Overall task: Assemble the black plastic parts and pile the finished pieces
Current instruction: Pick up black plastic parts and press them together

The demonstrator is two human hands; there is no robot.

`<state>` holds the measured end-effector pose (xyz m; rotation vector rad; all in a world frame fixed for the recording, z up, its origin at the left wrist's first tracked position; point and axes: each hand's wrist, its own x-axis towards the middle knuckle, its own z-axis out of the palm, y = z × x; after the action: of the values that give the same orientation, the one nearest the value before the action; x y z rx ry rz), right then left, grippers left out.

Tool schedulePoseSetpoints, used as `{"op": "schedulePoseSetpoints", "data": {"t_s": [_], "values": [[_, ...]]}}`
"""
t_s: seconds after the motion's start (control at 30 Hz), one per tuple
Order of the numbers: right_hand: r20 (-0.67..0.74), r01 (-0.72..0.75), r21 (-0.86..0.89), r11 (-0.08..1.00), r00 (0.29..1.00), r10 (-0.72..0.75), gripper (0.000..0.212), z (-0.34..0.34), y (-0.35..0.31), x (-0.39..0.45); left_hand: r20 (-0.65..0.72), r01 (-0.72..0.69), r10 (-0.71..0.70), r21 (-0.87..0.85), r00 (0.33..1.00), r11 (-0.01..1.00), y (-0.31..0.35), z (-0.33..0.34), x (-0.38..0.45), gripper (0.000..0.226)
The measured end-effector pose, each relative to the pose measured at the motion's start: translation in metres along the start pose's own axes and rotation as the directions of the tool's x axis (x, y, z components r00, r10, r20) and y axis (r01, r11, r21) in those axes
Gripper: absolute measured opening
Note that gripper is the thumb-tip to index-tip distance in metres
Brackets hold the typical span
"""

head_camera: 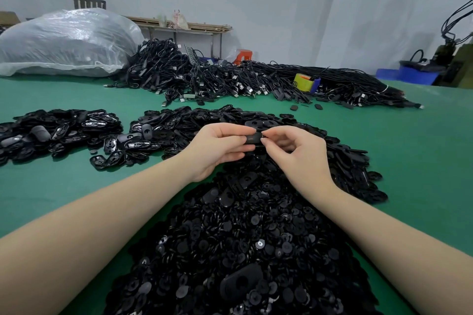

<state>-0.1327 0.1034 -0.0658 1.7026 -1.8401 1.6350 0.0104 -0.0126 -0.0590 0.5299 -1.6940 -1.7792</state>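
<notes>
My left hand (217,146) grips a black oval plastic shell (252,139) between thumb and fingers, above the middle heap. My right hand (294,151) pinches a small black part against the shell's right end; that part is mostly hidden by my fingertips. Below my hands lies a big heap of small round black discs (243,250). Behind it spreads a heap of oval black shells (204,120). A separate pile of black oval pieces (58,130) lies at the left on the green table (409,161).
A long mound of black cables with plugs (230,77) crosses the back of the table, with a yellow tape roll (304,82) on it. A large clear plastic bag (66,41) sits at the back left. Blue bins (409,74) stand at the far right.
</notes>
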Motion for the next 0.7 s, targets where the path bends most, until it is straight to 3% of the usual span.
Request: {"op": "schedulePoseSetpoints", "data": {"t_s": [0.2, 0.7], "values": [[0.013, 0.018, 0.003, 1.000, 1.000, -0.018, 0.021, 0.0008, -0.0017, 0.0004, 0.052, -0.025, 0.023, 0.039, 0.998, 0.999, -0.0011, 0.0031, -0.0014, 0.022], [-0.005, 0.033, 0.028, 0.999, 0.999, -0.033, 0.011, -0.0005, -0.0019, 0.0022, 0.115, -0.035, 0.029, 0.053, 0.993, 0.998, 0.0023, 0.0038, -0.0058, 0.011]]}}
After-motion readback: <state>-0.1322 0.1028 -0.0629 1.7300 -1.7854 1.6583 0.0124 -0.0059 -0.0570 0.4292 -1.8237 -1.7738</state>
